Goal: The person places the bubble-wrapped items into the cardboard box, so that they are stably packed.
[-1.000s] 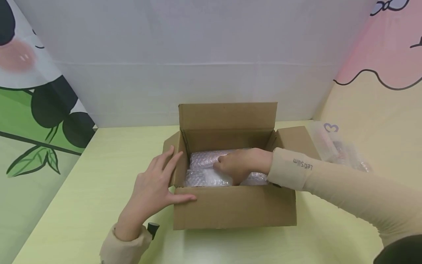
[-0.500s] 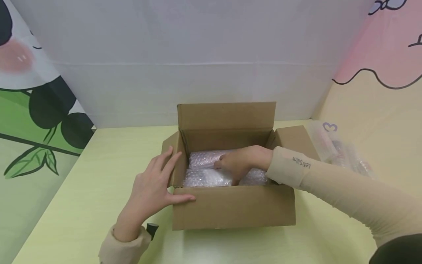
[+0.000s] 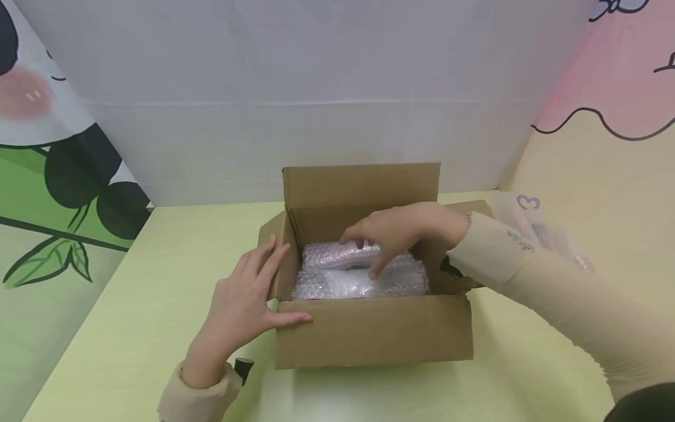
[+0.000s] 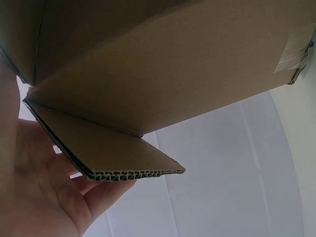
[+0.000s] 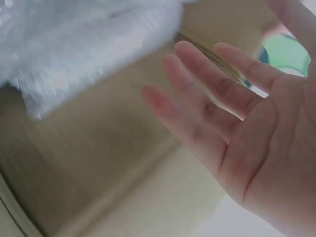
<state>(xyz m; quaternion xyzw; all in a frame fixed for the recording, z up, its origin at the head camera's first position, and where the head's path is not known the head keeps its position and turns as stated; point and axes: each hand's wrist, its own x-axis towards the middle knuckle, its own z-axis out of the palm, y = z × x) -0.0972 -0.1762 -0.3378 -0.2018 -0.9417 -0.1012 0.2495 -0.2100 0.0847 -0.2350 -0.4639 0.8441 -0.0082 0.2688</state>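
Note:
An opened cardboard box (image 3: 374,331) stands on the table with its flaps folded out. Two bubble-wrapped packages lie inside: a rear one (image 3: 327,256) and a front one (image 3: 337,284), whose contents cannot be made out. My left hand (image 3: 242,299) rests with spread fingers against the box's left flap (image 4: 103,140), its thumb on the front flap. Over the packages hovers my right hand (image 3: 395,231), fingers extended; in the right wrist view its palm holds nothing, and the bubble wrap (image 5: 94,54) lies beyond the fingertips.
Several clear plastic packages (image 3: 548,240) lie on the table behind the right forearm. A white backdrop (image 3: 337,135) stands behind the box, with cartoon-printed panels at both sides. The pale green table (image 3: 132,328) extends around the box.
My right hand has lifted from down among the bubble-wrapped packages and loosened its fingers, leaving the front package more visible. My left hand stays at the box's left side.

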